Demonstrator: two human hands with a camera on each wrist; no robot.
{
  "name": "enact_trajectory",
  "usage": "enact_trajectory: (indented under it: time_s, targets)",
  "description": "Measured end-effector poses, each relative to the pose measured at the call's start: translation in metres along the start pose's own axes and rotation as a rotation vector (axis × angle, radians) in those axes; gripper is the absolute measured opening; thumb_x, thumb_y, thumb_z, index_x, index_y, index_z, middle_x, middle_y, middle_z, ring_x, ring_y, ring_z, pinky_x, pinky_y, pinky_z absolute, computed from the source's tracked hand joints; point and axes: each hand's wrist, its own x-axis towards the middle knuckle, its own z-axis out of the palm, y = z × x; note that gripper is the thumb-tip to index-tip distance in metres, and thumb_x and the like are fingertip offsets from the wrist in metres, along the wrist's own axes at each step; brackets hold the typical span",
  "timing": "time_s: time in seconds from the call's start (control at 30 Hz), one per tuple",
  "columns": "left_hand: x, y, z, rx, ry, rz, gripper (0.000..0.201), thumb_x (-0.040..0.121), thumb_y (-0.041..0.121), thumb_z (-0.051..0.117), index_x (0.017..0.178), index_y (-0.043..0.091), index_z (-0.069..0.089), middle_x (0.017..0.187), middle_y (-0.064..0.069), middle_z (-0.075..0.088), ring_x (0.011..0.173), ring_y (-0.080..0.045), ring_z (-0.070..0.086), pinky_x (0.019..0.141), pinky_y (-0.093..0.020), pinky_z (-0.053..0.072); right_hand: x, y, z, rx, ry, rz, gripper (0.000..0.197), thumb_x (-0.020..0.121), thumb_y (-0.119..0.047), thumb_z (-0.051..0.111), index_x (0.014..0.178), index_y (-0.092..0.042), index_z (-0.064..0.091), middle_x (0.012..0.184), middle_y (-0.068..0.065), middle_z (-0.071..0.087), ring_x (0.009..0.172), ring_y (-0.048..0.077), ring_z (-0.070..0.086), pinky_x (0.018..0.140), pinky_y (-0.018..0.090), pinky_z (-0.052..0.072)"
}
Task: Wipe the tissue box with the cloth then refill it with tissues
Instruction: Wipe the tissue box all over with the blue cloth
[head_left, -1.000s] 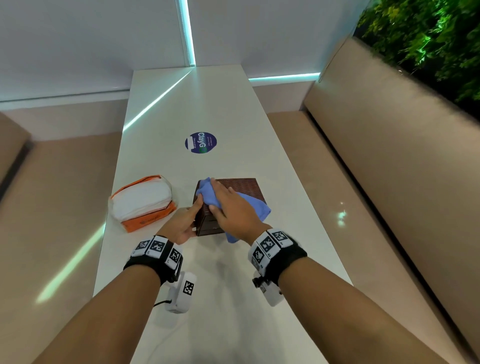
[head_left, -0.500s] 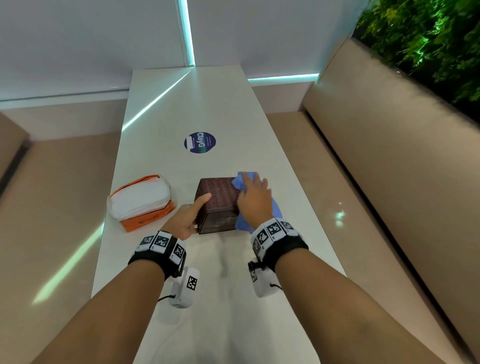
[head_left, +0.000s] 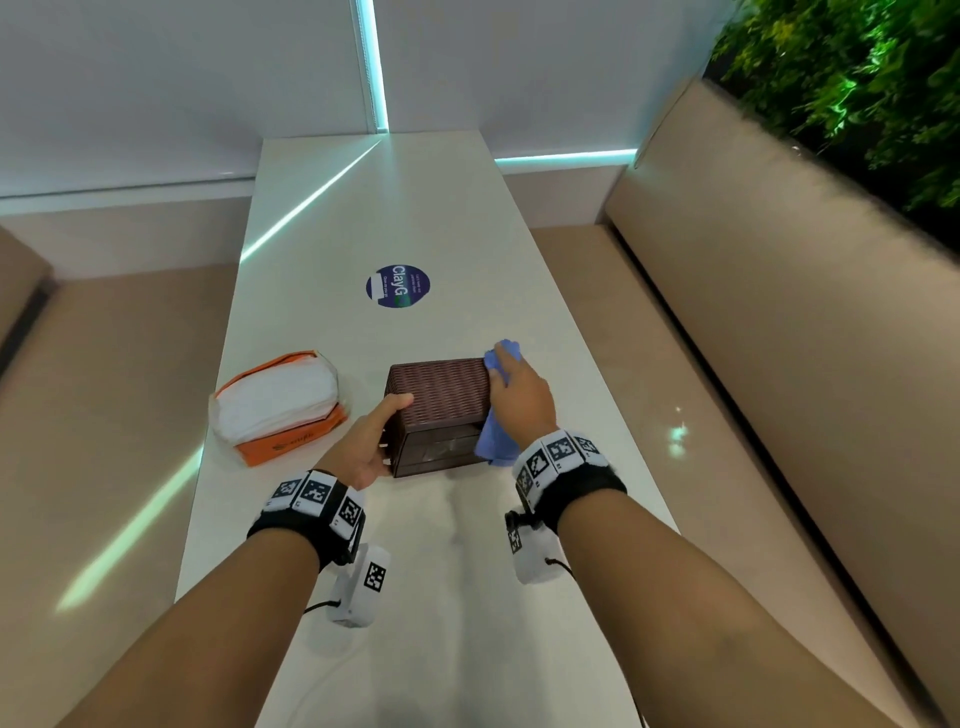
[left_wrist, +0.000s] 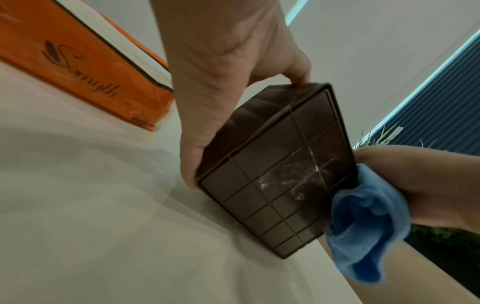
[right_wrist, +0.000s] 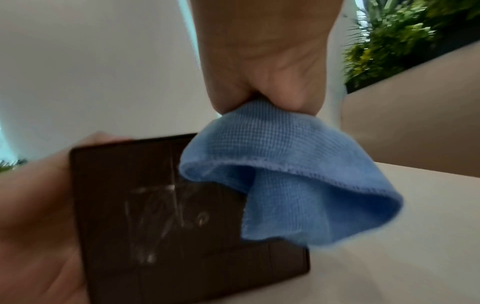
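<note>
A dark brown woven tissue box (head_left: 439, 400) lies on its side on the white table (head_left: 467, 597), its scratched gridded base (left_wrist: 280, 185) facing me. My left hand (head_left: 371, 439) grips the box's left side, thumb on top. My right hand (head_left: 519, 400) holds a blue cloth (head_left: 496, 441) against the box's right side; the cloth (right_wrist: 298, 185) hangs below the palm, and the fingers are hidden behind the box. An orange and white tissue pack (head_left: 280, 405) lies to the left of the box.
A round dark blue sticker (head_left: 397, 286) sits farther up the table. Beige bench seats (head_left: 779, 322) run along both sides. Green plants (head_left: 857, 78) fill the upper right. A white wall closes off the table's far end.
My right hand has slid the cloth from the box's top left across to its right side. The left hand has stayed on the box's left side.
</note>
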Motion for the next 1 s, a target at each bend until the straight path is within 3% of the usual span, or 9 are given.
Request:
enact_trajectory:
  time_s: [0.1,0.2,0.33,0.43,0.57,0.63,0.73,0.83,1.0]
  targets:
    - [-0.003,-0.002,-0.008,-0.027,-0.011,-0.016,0.048,0.071,0.048,0.066,0.104,0.015,0.06,0.11,-0.011,0.058,0.098,-0.026,0.056,0.082,-0.041,0.049,0.008,0.011,-0.008,0.316,-0.12,0.225,0.048,0.1,-0.029,0.038,0.145,-0.011,0.034,0.15,0.01,0.039,0.138,0.029,0.037,0.117,0.039,0.029]
    - [-0.004,-0.006,-0.016,-0.169,-0.053,-0.026,0.058,0.056,0.048,0.069,0.101,0.012,0.069,0.111,-0.013,0.065,0.105,-0.031,0.058,0.094,-0.051,0.045,0.016,0.03,0.0,0.577,-0.249,0.349,0.045,0.095,-0.04,0.045,0.133,-0.017,0.053,0.137,0.012,0.055,0.124,0.032,0.053,0.108,0.049,0.041]
    - [-0.003,-0.009,-0.016,-0.4,-0.101,-0.016,0.042,0.085,0.045,0.047,0.076,0.019,0.079,0.091,-0.008,0.075,0.102,-0.029,0.06,0.099,-0.056,0.037,0.026,0.064,0.022,0.648,-0.278,0.368,0.042,0.085,-0.047,0.051,0.119,-0.027,0.063,0.129,0.01,0.062,0.116,0.031,0.059,0.104,0.049,0.044]
    - [-0.005,-0.004,-0.015,-0.429,-0.139,-0.002,0.044,0.087,0.045,0.045,0.079,0.018,0.079,0.094,-0.008,0.075,0.102,-0.029,0.06,0.092,-0.054,0.042,0.017,0.055,0.012,0.693,-0.286,0.367,0.02,0.075,-0.038,0.058,0.088,-0.023,0.059,0.104,0.033,0.056,0.09,0.027,0.052,0.087,0.038,0.043]
    - [0.001,0.005,-0.014,-0.415,-0.048,0.044,0.031,0.093,0.034,0.051,0.108,0.013,0.066,0.117,-0.011,0.064,0.106,-0.028,0.06,0.089,-0.056,0.047,0.017,0.041,-0.009,0.8,-0.196,0.378,0.02,0.066,-0.036,0.061,0.074,-0.025,0.048,0.087,0.004,0.042,0.083,0.023,0.038,0.077,0.038,0.036]
    - [0.005,0.007,-0.009,-0.324,0.036,0.076,0.024,0.097,0.022,0.049,0.11,0.005,0.061,0.122,-0.016,0.06,0.098,-0.025,0.061,0.097,-0.052,0.046,0.009,0.029,-0.02,0.824,-0.103,0.339,0.013,0.084,-0.03,0.06,0.093,-0.021,0.063,0.097,0.006,0.055,0.094,0.026,0.054,0.09,0.04,0.047]
    - [0.011,0.004,-0.002,-0.046,0.136,0.113,0.03,0.097,0.018,0.051,0.118,-0.003,0.058,0.108,-0.016,0.065,0.085,-0.02,0.062,0.085,-0.036,0.052,0.002,0.013,-0.03,0.732,0.004,0.255,0.039,0.097,-0.024,0.05,0.133,-0.011,0.052,0.131,0.005,0.056,0.123,0.024,0.053,0.109,0.041,0.042]
    - [0.004,0.009,0.013,0.046,0.09,0.112,0.042,0.084,0.047,0.063,0.101,0.009,0.067,0.088,-0.004,0.072,0.077,-0.014,0.07,0.065,-0.025,0.057,-0.004,-0.006,-0.03,0.541,0.045,0.121,0.044,0.098,-0.023,0.046,0.14,-0.013,0.045,0.147,0.004,0.045,0.136,0.021,0.041,0.117,0.038,0.031]
    - [-0.001,0.017,0.023,0.099,-0.081,0.155,0.051,0.078,0.063,0.054,0.105,0.022,0.067,0.096,-0.001,0.075,0.083,-0.012,0.073,0.073,-0.026,0.055,-0.019,-0.018,-0.022,0.267,0.083,0.024,0.042,0.101,-0.023,0.038,0.143,-0.023,0.039,0.146,0.008,0.046,0.133,0.024,0.044,0.109,0.028,0.032]
